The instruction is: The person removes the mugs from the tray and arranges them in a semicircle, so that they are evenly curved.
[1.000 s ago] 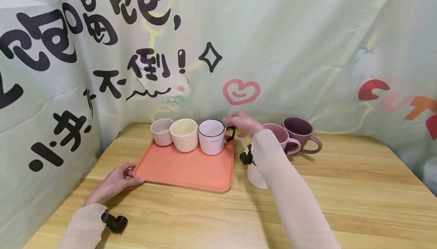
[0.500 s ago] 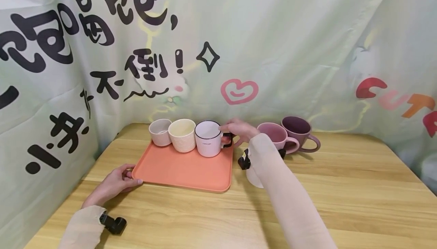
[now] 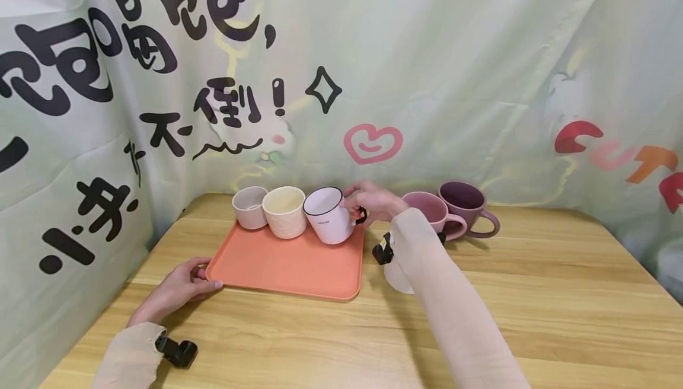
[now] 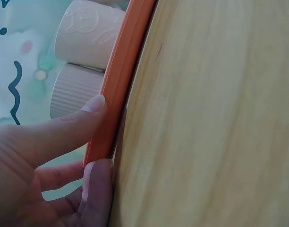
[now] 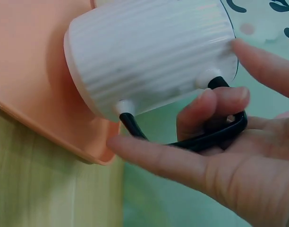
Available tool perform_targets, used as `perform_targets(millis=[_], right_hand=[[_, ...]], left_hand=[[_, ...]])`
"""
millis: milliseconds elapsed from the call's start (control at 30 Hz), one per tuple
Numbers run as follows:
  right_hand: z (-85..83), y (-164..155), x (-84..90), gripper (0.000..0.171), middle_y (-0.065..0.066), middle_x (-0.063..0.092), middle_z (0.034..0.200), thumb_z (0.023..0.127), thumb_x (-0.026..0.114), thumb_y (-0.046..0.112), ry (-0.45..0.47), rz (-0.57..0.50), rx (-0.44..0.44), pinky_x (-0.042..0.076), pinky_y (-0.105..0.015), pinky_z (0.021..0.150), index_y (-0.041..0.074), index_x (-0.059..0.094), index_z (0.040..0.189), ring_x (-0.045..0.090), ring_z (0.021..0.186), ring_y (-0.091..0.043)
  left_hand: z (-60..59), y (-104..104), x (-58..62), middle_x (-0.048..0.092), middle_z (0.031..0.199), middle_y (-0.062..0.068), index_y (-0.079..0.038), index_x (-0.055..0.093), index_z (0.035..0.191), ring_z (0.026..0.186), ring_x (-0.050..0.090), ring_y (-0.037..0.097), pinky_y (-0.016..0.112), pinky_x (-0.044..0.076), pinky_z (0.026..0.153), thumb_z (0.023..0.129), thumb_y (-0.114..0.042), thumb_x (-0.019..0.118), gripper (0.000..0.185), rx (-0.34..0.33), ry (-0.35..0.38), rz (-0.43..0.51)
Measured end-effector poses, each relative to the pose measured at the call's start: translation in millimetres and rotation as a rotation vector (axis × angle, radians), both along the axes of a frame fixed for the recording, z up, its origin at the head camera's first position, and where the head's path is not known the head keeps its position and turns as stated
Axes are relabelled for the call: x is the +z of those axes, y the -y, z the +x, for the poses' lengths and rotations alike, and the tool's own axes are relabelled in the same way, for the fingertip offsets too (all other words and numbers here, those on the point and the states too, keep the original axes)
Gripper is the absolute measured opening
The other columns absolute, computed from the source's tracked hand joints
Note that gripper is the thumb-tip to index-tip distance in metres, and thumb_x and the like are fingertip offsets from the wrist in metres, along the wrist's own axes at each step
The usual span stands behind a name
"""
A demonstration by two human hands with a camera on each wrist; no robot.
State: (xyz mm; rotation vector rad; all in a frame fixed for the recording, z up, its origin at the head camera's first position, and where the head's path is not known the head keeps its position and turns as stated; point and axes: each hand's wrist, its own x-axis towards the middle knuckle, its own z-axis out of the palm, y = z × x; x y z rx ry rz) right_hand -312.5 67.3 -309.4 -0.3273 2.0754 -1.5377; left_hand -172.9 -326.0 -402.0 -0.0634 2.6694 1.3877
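A white ribbed mug (image 3: pixel 326 216) with a black rim and black handle (image 5: pixel 206 137) is tilted over the orange tray's (image 3: pixel 288 267) back right corner. My right hand (image 3: pixel 368 202) grips the handle, with a finger curled through it and the thumb near the rim; the wrist view shows the hand (image 5: pixel 215 94) close against the mug (image 5: pixel 149 56). My left hand (image 3: pixel 184 282) pinches the tray's near left corner, thumb on the rim (image 4: pixel 121 80) and fingers underneath (image 4: pixel 99 175). A cream cup (image 3: pixel 284 211) and a pale pink cup (image 3: pixel 249 206) stand upright on the tray beside the mug.
A pink mug (image 3: pixel 429 211) and a purple mug (image 3: pixel 468 202) stand on the wooden table (image 3: pixel 533 294) right of the tray. A printed cloth backdrop (image 3: pixel 427 80) closes off the back and both sides. Bare wood stretches across the front and right.
My right hand moved left from beside the mug onto its handle, closed on it, and the mug now tilts. The left hand has stayed on the tray corner.
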Motion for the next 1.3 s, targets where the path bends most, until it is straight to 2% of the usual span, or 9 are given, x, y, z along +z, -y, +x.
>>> perform_targets(millis=[233, 433, 500, 633, 733, 867, 1033, 1300], right_hand=[[2.5, 2, 4.0, 0.033, -0.007, 0.038, 0.071, 0.098, 0.057, -0.001, -0.073, 0.041, -0.08, 0.052, -0.053, 0.078, -0.004, 0.052, 0.131, 0.041, 0.069, -0.021], [6.2, 4, 8.8, 0.029, -0.007, 0.038, 0.078, 0.098, 0.058, -0.001, -0.136, 0.073, -0.112, 0.052, -0.059, 0.084, -0.003, 0.057, 0.127, 0.04, 0.077, -0.023], [6.8, 4, 9.7, 0.029, -0.007, 0.038, 0.077, 0.098, 0.057, 0.0, -0.153, 0.077, -0.119, 0.052, -0.06, 0.084, -0.004, 0.057, 0.127, 0.04, 0.075, -0.023], [6.8, 2, 10.7, 0.03, -0.003, 0.034, 0.066, 0.1, 0.054, 0.0, -0.161, 0.037, -0.136, 0.054, -0.06, 0.081, -0.006, 0.054, 0.13, 0.036, 0.062, -0.017], [7.9, 1, 13.8, 0.029, -0.002, 0.032, 0.063, 0.101, 0.055, 0.001, -0.168, -0.011, -0.165, 0.056, -0.058, 0.077, -0.006, 0.053, 0.129, 0.035, 0.059, -0.017], [11.2, -1, 20.4, 0.021, -0.004, 0.035, 0.066, 0.1, 0.058, 0.0, -0.198, -0.079, -0.218, 0.056, -0.057, 0.076, -0.006, 0.055, 0.119, 0.037, 0.062, -0.019], [15.2, -8, 26.9, 0.013, -0.004, 0.038, 0.067, 0.098, 0.063, 0.001, -0.233, -0.137, -0.275, 0.056, -0.058, 0.076, -0.004, 0.055, 0.107, 0.038, 0.058, -0.015], [23.0, -19, 35.8, 0.013, -0.003, 0.043, 0.069, 0.095, 0.065, -0.002, -0.244, -0.213, -0.332, 0.058, -0.042, 0.063, -0.001, 0.055, 0.103, 0.038, 0.062, -0.018]], left_hand=[[-0.8, 1, -0.5, 0.058, 0.1, 0.013, 0.02, 0.034, 0.141, 0.083, 0.053, 0.02, 0.024, 0.049, 0.066, 0.092, -0.01, 0.077, 0.072, 0.007, 0.004, -0.018], [-1.1, 0, 0.5, 0.058, 0.102, 0.014, 0.021, 0.035, 0.14, 0.085, 0.054, 0.02, 0.024, 0.049, 0.068, 0.091, -0.012, 0.078, 0.073, 0.003, -0.009, -0.039], [-1.4, 0, 0.9, 0.058, 0.102, 0.014, 0.021, 0.035, 0.14, 0.086, 0.054, 0.02, 0.024, 0.049, 0.068, 0.091, -0.012, 0.078, 0.073, 0.002, -0.012, -0.044], [-0.9, 0, 0.7, 0.058, 0.101, 0.014, 0.021, 0.035, 0.14, 0.085, 0.053, 0.02, 0.024, 0.049, 0.068, 0.091, -0.012, 0.078, 0.074, 0.0, -0.013, -0.037], [0.5, 0, 0.1, 0.058, 0.099, 0.014, 0.022, 0.035, 0.139, 0.084, 0.053, 0.021, 0.024, 0.049, 0.067, 0.09, -0.01, 0.078, 0.073, -0.002, -0.023, -0.032], [1.5, 0, 0.0, 0.058, 0.098, 0.014, 0.022, 0.036, 0.138, 0.084, 0.053, 0.021, 0.023, 0.049, 0.067, 0.09, -0.01, 0.079, 0.072, -0.004, -0.031, -0.037], [1.0, -1, 0.5, 0.058, 0.099, 0.014, 0.022, 0.035, 0.139, 0.084, 0.053, 0.021, 0.024, 0.049, 0.066, 0.09, -0.011, 0.078, 0.073, -0.007, -0.023, -0.033], [1.4, 0, 0.3, 0.057, 0.098, 0.014, 0.022, 0.035, 0.139, 0.083, 0.053, 0.021, 0.023, 0.05, 0.066, 0.09, -0.008, 0.078, 0.071, -0.008, -0.018, -0.008]])
